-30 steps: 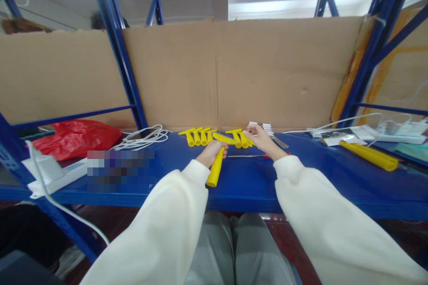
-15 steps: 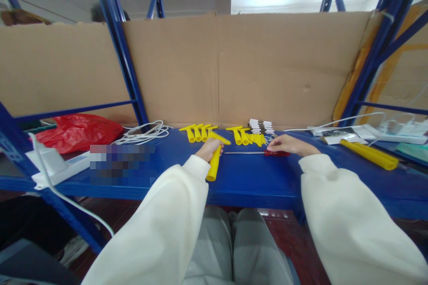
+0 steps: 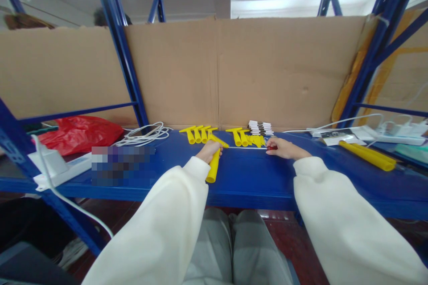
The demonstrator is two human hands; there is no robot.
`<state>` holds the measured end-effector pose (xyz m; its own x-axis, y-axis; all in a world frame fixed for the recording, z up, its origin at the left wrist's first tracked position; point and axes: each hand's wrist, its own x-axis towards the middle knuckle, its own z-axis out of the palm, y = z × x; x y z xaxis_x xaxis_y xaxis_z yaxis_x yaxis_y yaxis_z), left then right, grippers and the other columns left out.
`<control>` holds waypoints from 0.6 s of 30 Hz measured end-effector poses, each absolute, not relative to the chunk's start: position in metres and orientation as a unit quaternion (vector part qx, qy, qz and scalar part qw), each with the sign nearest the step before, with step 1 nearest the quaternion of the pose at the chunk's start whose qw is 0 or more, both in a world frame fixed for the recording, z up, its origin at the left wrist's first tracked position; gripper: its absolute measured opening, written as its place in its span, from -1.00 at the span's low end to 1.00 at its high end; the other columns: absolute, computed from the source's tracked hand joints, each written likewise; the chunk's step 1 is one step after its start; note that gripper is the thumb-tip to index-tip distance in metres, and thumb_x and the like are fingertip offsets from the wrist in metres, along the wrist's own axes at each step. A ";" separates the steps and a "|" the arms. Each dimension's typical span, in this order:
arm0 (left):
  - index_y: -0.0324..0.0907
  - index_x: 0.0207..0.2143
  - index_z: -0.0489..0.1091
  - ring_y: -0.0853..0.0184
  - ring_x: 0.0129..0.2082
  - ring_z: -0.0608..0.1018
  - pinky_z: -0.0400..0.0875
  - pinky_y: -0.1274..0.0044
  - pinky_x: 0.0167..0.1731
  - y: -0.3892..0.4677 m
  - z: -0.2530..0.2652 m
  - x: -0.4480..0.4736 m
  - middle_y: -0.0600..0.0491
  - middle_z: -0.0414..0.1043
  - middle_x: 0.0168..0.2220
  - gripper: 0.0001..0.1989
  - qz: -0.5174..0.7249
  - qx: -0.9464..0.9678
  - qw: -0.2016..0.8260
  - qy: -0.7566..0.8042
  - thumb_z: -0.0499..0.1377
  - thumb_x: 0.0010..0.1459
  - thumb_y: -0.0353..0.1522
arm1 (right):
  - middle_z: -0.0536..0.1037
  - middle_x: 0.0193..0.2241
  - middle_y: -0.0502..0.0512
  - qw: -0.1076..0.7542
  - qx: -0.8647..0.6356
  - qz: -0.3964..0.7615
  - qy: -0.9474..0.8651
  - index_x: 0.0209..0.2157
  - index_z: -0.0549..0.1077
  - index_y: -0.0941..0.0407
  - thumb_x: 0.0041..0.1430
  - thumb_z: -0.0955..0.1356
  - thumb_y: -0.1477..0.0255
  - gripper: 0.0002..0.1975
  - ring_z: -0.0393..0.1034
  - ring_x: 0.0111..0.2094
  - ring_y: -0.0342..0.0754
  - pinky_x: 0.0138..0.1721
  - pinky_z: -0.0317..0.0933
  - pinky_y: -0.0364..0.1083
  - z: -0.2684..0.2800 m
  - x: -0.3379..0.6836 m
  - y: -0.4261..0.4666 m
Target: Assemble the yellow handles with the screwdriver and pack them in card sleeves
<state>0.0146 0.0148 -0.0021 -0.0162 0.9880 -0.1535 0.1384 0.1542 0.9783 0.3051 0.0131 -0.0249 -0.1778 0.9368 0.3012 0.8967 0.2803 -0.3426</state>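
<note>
the left hand (image 3: 208, 152) is wrapped around a yellow t-shaped tool (image 3: 213, 170) above the blue shelf (image 3: 247, 182); the right hand (image 3: 284, 148) pinches a red-handled screwdriver (image 3: 249, 148) by its handle, shaft pointing left. its tip lies near the tool's head; whether they touch, i cannot tell.

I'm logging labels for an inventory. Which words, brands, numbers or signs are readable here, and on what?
None can be read.
White packet with a dark patch: any print is too small.
Blue post at far left: pale marks, too blurred.
Held yellow piece and red screwdriver handle: no lettering visible.
</note>
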 end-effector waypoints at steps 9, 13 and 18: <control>-0.23 -0.59 0.27 0.49 -0.71 0.27 0.18 0.61 -0.66 0.013 0.000 0.017 0.16 0.23 -0.69 -0.74 0.410 0.515 0.481 0.579 0.10 0.11 -0.63 | 0.63 -0.29 0.04 0.229 -0.662 -0.020 -0.713 -0.35 0.40 0.06 0.08 0.41 0.42 -0.90 0.50 -0.21 0.08 -0.16 0.16 0.01 -0.016 0.291 0.002; -0.25 -0.56 0.31 0.48 -0.71 0.29 0.20 0.62 -0.67 0.011 0.001 0.017 0.16 0.23 -0.70 -0.79 0.404 0.521 0.484 0.575 0.12 0.07 -0.63 | 0.61 -0.34 0.01 0.227 -0.658 -0.030 -0.717 -0.37 0.39 0.05 0.07 0.42 0.42 -0.89 0.48 -0.26 0.05 -0.20 0.14 -0.02 -0.016 0.289 0.001; -0.23 -0.53 0.32 0.51 -0.73 0.27 0.19 0.65 -0.68 0.009 0.003 0.017 0.20 0.22 -0.72 -0.80 0.404 0.520 0.502 0.561 0.17 0.05 -0.63 | 0.58 -0.39 0.00 0.225 -0.653 -0.039 -0.722 -0.38 0.39 0.05 0.06 0.43 0.41 -0.88 0.46 -0.31 0.03 -0.23 0.13 -0.04 -0.019 0.289 0.003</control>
